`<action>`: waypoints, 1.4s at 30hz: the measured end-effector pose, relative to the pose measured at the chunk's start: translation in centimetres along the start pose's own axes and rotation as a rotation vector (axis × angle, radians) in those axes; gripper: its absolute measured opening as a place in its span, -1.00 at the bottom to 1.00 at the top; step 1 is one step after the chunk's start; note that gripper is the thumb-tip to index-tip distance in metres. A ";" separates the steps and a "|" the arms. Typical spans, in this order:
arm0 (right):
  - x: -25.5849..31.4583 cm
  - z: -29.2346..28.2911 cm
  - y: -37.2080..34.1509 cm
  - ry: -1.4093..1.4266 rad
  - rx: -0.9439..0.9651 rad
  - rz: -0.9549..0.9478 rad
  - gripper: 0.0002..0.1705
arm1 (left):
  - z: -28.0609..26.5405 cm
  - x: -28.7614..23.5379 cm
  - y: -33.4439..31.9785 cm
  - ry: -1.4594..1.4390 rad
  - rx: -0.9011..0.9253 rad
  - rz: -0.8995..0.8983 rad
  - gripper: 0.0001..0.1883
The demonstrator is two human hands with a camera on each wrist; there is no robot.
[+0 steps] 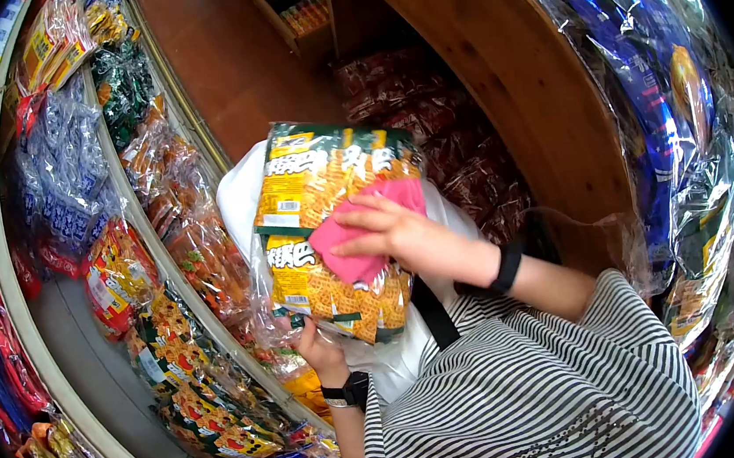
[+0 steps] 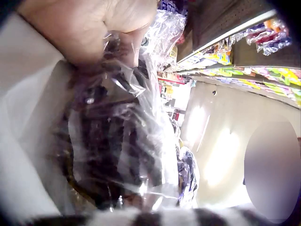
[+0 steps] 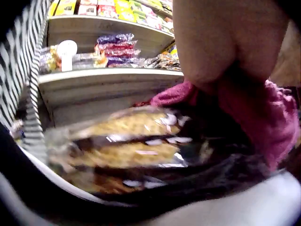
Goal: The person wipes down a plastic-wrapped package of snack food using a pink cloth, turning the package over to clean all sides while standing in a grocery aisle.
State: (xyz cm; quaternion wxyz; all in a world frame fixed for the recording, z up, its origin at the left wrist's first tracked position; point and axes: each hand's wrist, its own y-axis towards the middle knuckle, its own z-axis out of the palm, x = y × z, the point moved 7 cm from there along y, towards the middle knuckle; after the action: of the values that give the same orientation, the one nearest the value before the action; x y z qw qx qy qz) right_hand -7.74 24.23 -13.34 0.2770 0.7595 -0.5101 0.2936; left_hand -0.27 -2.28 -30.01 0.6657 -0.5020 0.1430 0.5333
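Observation:
A clear plastic bundle of green-and-yellow snack packs [image 1: 300, 271] lies across the person's lap, over white fabric. The left hand [image 1: 319, 354] pinches the bundle's lower left edge, thumb on top. In the left wrist view that hand [image 2: 101, 28] bunches the crinkled clear wrap [image 2: 122, 122] of the bundle. A pink cloth [image 1: 348, 262] lies on the packs' front under the right hand [image 1: 403, 236], whose extended fingers press it flat. From the right wrist view the cloth [image 3: 256, 120] drapes below the right hand [image 3: 230, 42]; its fingertips are hidden there.
Curved shelves on the left hold several bagged snacks [image 1: 115, 275]. A wooden counter [image 1: 536, 54] curves along the right, with shiny blue packages [image 1: 636, 88] beyond it. Dark red packs [image 1: 398, 93] are stacked below the counter, beside the brown floor [image 1: 235, 56].

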 end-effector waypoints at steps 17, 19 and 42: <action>-6.6 -1.4 0.7 -0.057 -0.158 0.299 -0.19 | 4.9 -1.1 0.0 -0.146 -0.003 -0.020 -0.66; -4.3 -0.7 -0.5 -0.099 -0.107 0.334 -0.20 | 5.0 -1.3 -0.1 -0.116 0.001 -0.008 -0.65; -7.4 -4.4 6.7 -0.042 -0.273 0.102 -0.33 | 4.0 -1.2 0.7 -0.222 -0.009 -0.190 -0.45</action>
State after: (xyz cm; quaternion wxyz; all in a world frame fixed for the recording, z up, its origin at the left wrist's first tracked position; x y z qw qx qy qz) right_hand -17.01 29.78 -14.96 0.3519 0.6938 -0.5888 0.2193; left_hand -2.74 0.28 -27.66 0.7227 -0.4542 0.0176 0.5207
